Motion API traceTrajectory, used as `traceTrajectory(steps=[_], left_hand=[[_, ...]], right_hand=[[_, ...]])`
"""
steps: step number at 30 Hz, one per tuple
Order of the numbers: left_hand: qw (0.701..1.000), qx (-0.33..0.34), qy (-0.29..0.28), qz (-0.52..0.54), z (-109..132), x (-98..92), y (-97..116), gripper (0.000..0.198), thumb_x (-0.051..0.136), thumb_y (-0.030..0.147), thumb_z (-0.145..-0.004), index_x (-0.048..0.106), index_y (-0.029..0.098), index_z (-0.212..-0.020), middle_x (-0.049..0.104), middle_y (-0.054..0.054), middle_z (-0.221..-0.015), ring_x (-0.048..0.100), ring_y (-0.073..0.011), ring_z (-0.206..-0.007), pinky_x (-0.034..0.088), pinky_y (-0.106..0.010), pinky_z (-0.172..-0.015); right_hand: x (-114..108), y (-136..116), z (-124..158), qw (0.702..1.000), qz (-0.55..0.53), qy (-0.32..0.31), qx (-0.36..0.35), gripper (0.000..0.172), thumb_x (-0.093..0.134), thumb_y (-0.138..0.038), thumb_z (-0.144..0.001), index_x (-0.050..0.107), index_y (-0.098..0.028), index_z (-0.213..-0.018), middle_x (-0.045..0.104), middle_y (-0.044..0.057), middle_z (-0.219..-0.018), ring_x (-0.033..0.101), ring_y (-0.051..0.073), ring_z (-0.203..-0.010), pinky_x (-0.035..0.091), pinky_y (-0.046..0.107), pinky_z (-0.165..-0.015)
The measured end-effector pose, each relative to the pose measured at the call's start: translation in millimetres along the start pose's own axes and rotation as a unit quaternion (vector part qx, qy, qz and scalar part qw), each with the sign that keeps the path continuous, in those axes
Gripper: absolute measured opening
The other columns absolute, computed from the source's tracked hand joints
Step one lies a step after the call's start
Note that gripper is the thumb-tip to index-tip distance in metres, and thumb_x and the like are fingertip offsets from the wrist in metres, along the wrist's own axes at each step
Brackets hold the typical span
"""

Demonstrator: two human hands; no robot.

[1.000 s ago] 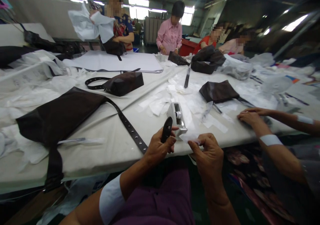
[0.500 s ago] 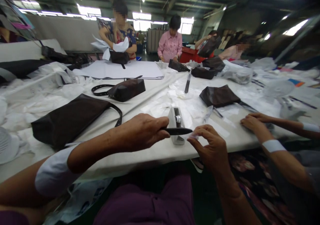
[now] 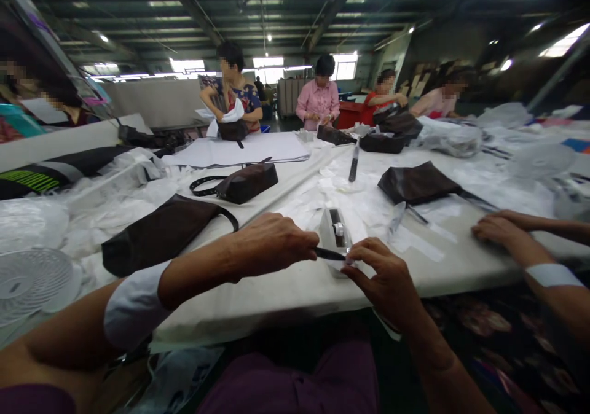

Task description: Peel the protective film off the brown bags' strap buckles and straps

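My left hand [image 3: 276,241] is closed around a narrow black strap [image 3: 329,254], whose end sticks out to the right. Thumb and fingers of my right hand [image 3: 382,276] pinch a small whitish, see-through piece [image 3: 349,258] at the strap's tip; its exact kind is unclear. Just behind the strap stands a pale tape dispenser [image 3: 329,226] on the covered table. A large dark brown bag [image 3: 161,233] lies to the left of it, beyond my left forearm. Another brown bag [image 3: 417,182] rests behind my right hand.
A smaller brown bag [image 3: 249,182] with a looped strap lies mid-table. At right are a co-worker's hands [image 3: 500,230]. A white fan [image 3: 32,285] stands at left, and crumpled white wrapping [image 3: 124,187] covers much of the left side. Several people work across the table.
The view has tilted up and turned slightly left. The strap's tip now meets the piece in my right fingers, and less of the strap shows between my hands.
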State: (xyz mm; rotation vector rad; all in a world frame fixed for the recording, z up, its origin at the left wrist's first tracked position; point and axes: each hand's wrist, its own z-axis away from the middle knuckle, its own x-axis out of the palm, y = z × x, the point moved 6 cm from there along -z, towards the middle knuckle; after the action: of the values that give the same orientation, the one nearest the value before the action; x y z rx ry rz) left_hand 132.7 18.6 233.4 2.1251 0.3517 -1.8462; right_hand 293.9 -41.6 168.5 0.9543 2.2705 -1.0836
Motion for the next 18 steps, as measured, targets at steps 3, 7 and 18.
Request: traceTrajectory(steps=[3,7,18], left_hand=[[1.0,0.002,-0.007,-0.012,2,4.2,0,0.011,0.054,0.028,-0.087,0.059,0.023,-0.079,0.053,0.003,-0.054,0.043,-0.011,-0.045,0.018,-0.028,-0.05],[0.999,-0.003,-0.034,-0.014,5,9.4,1,0.01,0.054,0.028,-0.087,0.059,0.024,-0.08,0.056,0.003,-0.056,0.047,-0.0115,-0.047,0.019,-0.028,-0.05],[0.996,0.011,-0.068,-0.053,9,16.4,0,0.013,0.05,0.029,-0.09,0.062,0.023,-0.086,0.059,0.001,-0.059,0.052,-0.0122,-0.052,0.024,-0.026,-0.05]], right_hand=[[3,-2,2,1.0,0.0,-0.012,0.0,0.004,0.066,-0.02,-0.078,0.063,-0.021,-0.078,0.059,0.003,-0.081,0.056,0.019,-0.081,0.046,0.031,-0.073],[7,-2,3,1.0,0.003,-0.025,0.004,0.003,0.066,-0.021,-0.079,0.063,-0.021,-0.078,0.059,0.003,-0.081,0.056,0.019,-0.082,0.045,0.032,-0.074],[14,-2,6,0.999,-0.007,-0.04,-0.007,0.002,0.064,-0.019,-0.081,0.064,-0.02,-0.081,0.059,0.003,-0.083,0.057,0.017,-0.081,0.045,0.029,-0.073]])
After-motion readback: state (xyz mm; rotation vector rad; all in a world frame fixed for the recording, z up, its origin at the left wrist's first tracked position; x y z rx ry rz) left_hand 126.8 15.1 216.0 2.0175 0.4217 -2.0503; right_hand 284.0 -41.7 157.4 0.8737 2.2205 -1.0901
